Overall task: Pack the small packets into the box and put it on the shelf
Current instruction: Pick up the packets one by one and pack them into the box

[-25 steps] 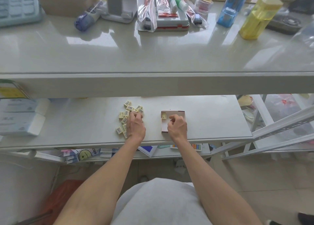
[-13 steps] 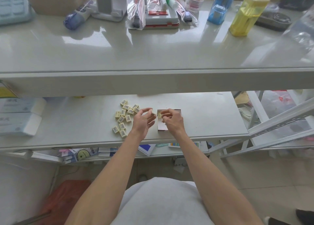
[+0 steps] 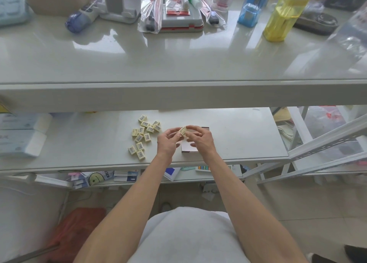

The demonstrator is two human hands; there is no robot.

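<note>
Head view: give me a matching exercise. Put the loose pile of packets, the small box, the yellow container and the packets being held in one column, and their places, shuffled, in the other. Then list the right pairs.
1. loose pile of small pale yellow barcoded packets
2. small cardboard box
3. tall yellow translucent plastic container
4. raised pale yellow packets

A. standing on the upper white shelf, far right
B. held up off the shelf
C. on the lower white shelf, left of the box
D. on the lower white shelf, right of the pile

Pairs: 1-C, 2-D, 3-A, 4-B.
</note>
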